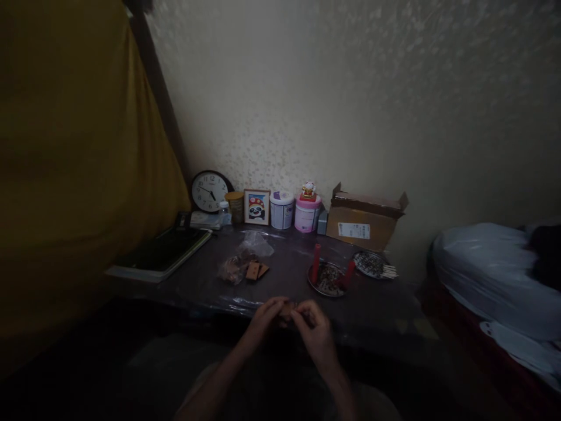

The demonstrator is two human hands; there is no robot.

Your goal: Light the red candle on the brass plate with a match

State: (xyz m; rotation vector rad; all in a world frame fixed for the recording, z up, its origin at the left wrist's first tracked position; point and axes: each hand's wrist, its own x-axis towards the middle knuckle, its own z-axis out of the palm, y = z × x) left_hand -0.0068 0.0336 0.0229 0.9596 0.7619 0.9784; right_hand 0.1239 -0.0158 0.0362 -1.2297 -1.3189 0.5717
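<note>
Working at fingertip level looks, from my end, like the step in hand: a small, brownish, thin-looking piece [287, 314] sits between my two hands, just over the near edge of the dark, plastic-covered desk [284, 269]. The left hand [268, 314] is curled, its fingertips drawn in on one side of the piece; the right hand [314, 327] pinches at the other side, thumb nearly meeting forefinger. The dimness hides what exactly the piece is. I judge that this hold calls for light, steady pressure and small finger movements, with both wrists quiet.

Taking the hands as the dial's centre, a crumpled clear plastic bag [234, 269] lies towards 10 o'clock, with flat brown rectangular tiles [253, 271] beside it near 11. A round metallic tray [328, 294] bearing upright red cylinders [316, 264] sits between 1 and 2; beyond it at 2 is a second round dish with pale thin sticks [390, 271].

The desk's near edge runs under my hands, so anything let go could drop towards 6. My open room is towards 12, between bag and tray; swinging right, I'd mind those cylinders.
</note>
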